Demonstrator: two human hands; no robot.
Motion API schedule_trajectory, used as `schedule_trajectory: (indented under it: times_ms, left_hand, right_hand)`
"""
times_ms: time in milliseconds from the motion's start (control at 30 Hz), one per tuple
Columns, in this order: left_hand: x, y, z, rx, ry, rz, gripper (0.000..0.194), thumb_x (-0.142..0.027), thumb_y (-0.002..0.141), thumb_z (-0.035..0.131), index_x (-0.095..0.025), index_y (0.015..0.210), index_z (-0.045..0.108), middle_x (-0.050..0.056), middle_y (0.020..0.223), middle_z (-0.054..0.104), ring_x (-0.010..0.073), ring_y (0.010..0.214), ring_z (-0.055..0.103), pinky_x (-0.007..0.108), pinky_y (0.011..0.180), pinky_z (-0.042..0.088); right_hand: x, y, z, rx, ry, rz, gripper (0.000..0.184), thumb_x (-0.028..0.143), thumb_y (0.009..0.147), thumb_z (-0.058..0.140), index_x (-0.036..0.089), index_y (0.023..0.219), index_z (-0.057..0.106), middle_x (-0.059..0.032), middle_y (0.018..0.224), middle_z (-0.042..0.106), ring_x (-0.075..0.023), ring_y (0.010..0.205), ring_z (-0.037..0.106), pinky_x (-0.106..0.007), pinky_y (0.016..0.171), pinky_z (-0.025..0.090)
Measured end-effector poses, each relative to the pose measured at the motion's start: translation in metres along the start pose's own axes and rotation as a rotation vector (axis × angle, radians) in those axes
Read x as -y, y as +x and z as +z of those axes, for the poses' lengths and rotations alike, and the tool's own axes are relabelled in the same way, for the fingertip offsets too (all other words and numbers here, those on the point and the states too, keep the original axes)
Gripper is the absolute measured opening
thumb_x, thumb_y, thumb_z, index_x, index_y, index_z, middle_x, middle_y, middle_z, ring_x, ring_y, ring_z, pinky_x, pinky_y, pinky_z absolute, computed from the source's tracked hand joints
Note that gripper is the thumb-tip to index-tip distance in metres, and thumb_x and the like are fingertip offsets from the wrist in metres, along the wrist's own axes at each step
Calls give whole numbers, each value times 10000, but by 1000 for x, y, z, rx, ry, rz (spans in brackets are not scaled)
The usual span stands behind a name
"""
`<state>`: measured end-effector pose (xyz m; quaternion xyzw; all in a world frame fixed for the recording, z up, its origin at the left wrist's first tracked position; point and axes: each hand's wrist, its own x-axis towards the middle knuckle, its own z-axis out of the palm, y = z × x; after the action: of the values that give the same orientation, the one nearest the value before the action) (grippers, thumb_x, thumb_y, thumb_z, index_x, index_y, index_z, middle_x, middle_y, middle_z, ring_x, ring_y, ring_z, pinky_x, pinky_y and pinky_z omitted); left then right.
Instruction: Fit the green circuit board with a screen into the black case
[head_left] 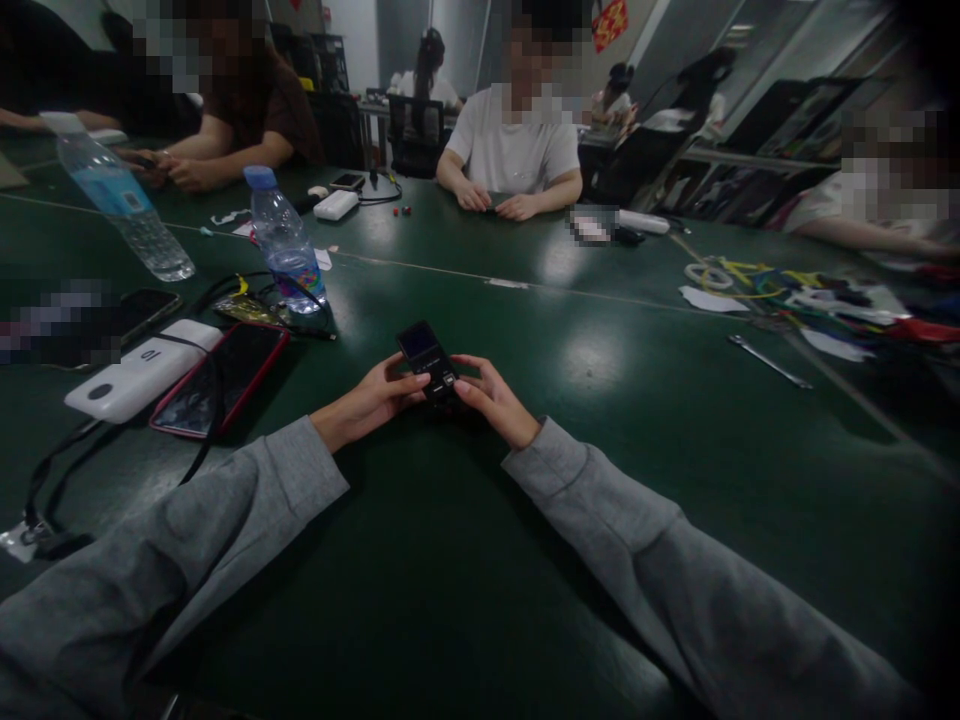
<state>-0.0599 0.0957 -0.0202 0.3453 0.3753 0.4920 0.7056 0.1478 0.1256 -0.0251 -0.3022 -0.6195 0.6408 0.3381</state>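
Both of my hands hold a small black handheld device above the green table, tilted, with a dark screen at its upper end and buttons below. My left hand grips its left side, the thumb lying on the front near the buttons. Around the lower right side closes my right hand, its thumb by the light-coloured button. The fingers behind the device are partly hidden. Left of my left hand lies a phone with a red edge, beside a white power bank and black cables.
Two water bottles, one blue-capped and one taller, stand on the green table at left. A wrench and tangled coloured cables lie at right. Across the table a person in a white shirt sits; others sit around.
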Motion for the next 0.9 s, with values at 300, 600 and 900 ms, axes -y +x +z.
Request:
schedule_trajectory:
  times_ms: [300,600,900]
  left_hand:
    - [-4,-3,6,-37,-2,4,551,-149,680,791,-187,1190,586,79,1150,645,192,1027,628,357,952,462]
    - [-1,0,0,-16,5,10,541,-161,692,788,-208,1194,593,68,1154,639,181,1013,623,351,943,469]
    - [2,1,-4,11,0,38,576,-150,693,782,-198,1228,575,85,1172,626,204,1078,607,388,1001,440]
  right_hand:
    - [-4,1,-3,-31,25,14,664,521,747,739,251,1258,411,-37,974,653,-201,915,666,-424,868,544]
    - [-2,0,-2,-32,11,14,667,516,745,737,244,1258,411,-43,977,642,-207,928,656,-441,878,535]
    - [3,-2,0,-39,-3,10,633,501,766,721,247,1253,406,-45,975,636,-208,924,652,-453,893,525]
